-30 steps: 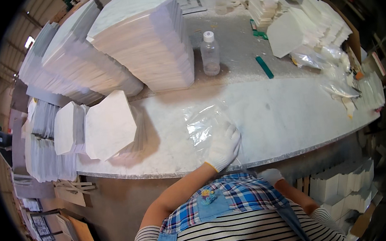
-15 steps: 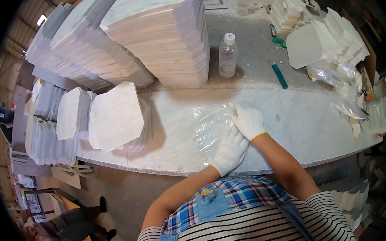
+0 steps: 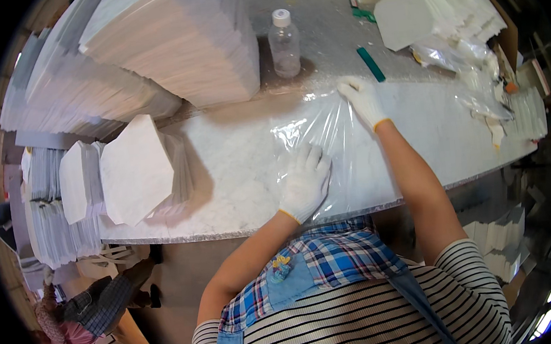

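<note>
Spreading a sheet of clear plastic film [image 3: 341, 147] flat on a white marble worktop [image 3: 236, 168], a person in white work gloves presses on it with both hands. One judges the film lies at the near edge of the worktop so both arms can reach across it, and the two hands sit well apart on it, likely to hold it taut and smooth. The left hand [image 3: 305, 182] rests palm down on the near left part of the film, fingers spread wide and flat, holding nothing, the forearm running back toward the body at the lower edge. The right hand [image 3: 362, 99] stretches farther out with the arm almost straight, its fingers laid close together on the far edge of the film; whether they pinch the edge or only press on it cannot be told. Beyond the right fingertips lies a green marker-like tool [image 3: 370, 64], and farther off to their left stands a clear plastic bottle [image 3: 284, 43] with a white cap. Left of the left hand's fingers, well apart, white hexagonal tiles [image 3: 136, 170] lean on edge, with tall stacks of white slabs [image 3: 181, 43] behind them.
</note>
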Action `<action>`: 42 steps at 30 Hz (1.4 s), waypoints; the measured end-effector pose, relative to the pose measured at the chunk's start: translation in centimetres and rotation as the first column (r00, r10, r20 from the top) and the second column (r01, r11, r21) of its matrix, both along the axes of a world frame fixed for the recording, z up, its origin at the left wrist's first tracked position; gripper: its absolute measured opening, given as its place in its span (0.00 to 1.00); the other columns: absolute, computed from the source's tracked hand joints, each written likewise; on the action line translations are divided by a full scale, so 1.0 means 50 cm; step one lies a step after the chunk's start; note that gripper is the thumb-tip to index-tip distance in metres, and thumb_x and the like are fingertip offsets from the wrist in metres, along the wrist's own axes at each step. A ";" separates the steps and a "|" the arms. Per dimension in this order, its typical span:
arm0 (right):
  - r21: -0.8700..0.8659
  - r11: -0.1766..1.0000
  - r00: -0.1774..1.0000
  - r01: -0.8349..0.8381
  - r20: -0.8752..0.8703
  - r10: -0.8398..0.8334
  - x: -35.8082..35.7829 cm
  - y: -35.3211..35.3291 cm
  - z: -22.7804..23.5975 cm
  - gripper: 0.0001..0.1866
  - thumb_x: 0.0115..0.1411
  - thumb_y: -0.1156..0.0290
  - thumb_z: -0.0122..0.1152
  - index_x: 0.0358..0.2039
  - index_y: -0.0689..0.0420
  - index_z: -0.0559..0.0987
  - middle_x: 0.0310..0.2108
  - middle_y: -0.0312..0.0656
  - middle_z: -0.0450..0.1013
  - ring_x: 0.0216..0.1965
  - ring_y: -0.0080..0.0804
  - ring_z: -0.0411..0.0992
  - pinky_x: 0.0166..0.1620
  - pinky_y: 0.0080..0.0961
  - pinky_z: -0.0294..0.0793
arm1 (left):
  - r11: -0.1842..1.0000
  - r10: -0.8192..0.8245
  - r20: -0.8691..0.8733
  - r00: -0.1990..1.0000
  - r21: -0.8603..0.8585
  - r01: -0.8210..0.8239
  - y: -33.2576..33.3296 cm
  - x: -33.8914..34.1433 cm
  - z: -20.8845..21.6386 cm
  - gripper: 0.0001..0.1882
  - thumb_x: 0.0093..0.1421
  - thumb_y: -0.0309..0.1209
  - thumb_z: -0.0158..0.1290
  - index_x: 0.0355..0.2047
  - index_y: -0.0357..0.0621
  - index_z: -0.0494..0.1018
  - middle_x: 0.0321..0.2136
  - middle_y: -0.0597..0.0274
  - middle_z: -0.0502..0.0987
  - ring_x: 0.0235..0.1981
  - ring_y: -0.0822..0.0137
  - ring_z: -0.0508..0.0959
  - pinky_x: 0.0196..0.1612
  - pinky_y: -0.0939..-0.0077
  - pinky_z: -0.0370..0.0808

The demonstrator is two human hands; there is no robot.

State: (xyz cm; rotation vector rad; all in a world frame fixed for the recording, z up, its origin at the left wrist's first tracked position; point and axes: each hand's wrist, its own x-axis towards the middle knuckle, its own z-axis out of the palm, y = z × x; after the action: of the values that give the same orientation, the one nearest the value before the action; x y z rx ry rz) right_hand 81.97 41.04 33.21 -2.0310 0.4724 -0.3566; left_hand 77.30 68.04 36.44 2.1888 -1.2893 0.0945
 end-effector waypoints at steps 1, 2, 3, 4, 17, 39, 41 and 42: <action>0.020 1.000 1.000 -0.002 0.004 0.002 0.007 -0.007 0.003 0.18 0.62 0.61 0.61 0.46 0.60 0.82 0.45 0.47 0.81 0.47 0.38 0.78 0.52 0.28 0.73 | 1.000 -0.002 0.020 1.000 0.001 0.002 -0.008 0.001 0.005 0.15 0.56 0.28 0.55 0.44 0.39 0.72 0.48 0.47 0.70 0.53 0.43 0.69 0.56 0.49 0.67; 0.037 0.999 1.000 -0.008 0.008 0.008 0.015 -0.011 0.013 0.18 0.62 0.61 0.61 0.46 0.60 0.83 0.45 0.47 0.81 0.47 0.39 0.78 0.52 0.28 0.73 | 0.999 -0.008 0.020 1.000 0.052 0.007 -0.014 0.009 -0.003 0.19 0.57 0.35 0.57 0.47 0.41 0.73 0.50 0.47 0.70 0.55 0.41 0.67 0.59 0.46 0.64; 0.054 0.998 1.000 -0.013 0.013 0.012 0.024 -0.014 0.022 0.18 0.62 0.60 0.61 0.45 0.60 0.83 0.46 0.47 0.81 0.47 0.40 0.78 0.52 0.29 0.73 | 0.997 -0.007 0.025 1.000 0.076 0.005 -0.015 0.007 -0.007 0.21 0.56 0.37 0.58 0.48 0.42 0.73 0.51 0.47 0.69 0.56 0.41 0.67 0.59 0.45 0.63; 0.013 1.000 1.000 -0.016 -0.010 0.016 0.030 -0.025 0.025 0.18 0.62 0.59 0.60 0.45 0.58 0.83 0.46 0.47 0.80 0.48 0.41 0.77 0.52 0.30 0.73 | 0.995 -0.014 0.031 0.999 0.099 0.011 -0.025 0.006 0.019 0.23 0.56 0.40 0.59 0.49 0.43 0.73 0.51 0.47 0.69 0.56 0.41 0.66 0.59 0.45 0.63; -0.413 0.906 0.981 -0.094 -0.193 0.013 0.054 -0.079 0.027 0.16 0.60 0.52 0.59 0.42 0.45 0.85 0.45 0.42 0.78 0.48 0.45 0.75 0.51 0.36 0.73 | 0.917 -0.268 0.087 0.960 0.329 0.226 -0.056 0.006 0.025 0.38 0.57 0.59 0.54 0.62 0.53 0.67 0.60 0.47 0.65 0.63 0.37 0.59 0.63 0.31 0.52; -0.679 0.730 0.980 -0.078 0.083 0.183 0.039 -0.053 0.169 0.17 0.56 0.62 0.61 0.47 0.47 0.80 0.39 0.43 0.77 0.42 0.47 0.75 0.45 0.43 0.74 | 0.901 -0.275 -0.020 0.961 0.343 0.265 -0.075 0.027 0.033 0.40 0.58 0.60 0.52 0.65 0.51 0.65 0.64 0.43 0.61 0.66 0.34 0.55 0.63 0.29 0.48; -0.733 0.653 0.942 -0.192 0.049 0.331 0.033 -0.017 0.158 0.17 0.55 0.63 0.62 0.47 0.47 0.80 0.38 0.41 0.77 0.41 0.46 0.75 0.44 0.43 0.74 | 0.903 -0.272 -0.011 0.962 0.342 0.259 -0.079 0.031 0.038 0.40 0.58 0.60 0.52 0.65 0.51 0.65 0.65 0.43 0.61 0.66 0.34 0.55 0.63 0.29 0.48; -0.755 0.617 0.939 -0.223 0.003 0.343 0.038 -0.015 0.149 0.17 0.55 0.63 0.62 0.47 0.46 0.80 0.38 0.41 0.77 0.41 0.45 0.75 0.44 0.43 0.74 | 0.905 -0.268 -0.011 0.963 0.341 0.255 -0.079 0.031 0.040 0.40 0.58 0.60 0.53 0.65 0.51 0.65 0.65 0.43 0.61 0.66 0.34 0.55 0.63 0.29 0.48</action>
State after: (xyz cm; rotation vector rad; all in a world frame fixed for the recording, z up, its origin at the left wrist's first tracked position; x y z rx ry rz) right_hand 83.86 40.28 40.67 -2.8089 -0.1553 -0.5646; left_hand 78.84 64.08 38.42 2.2734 -1.7155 -0.2121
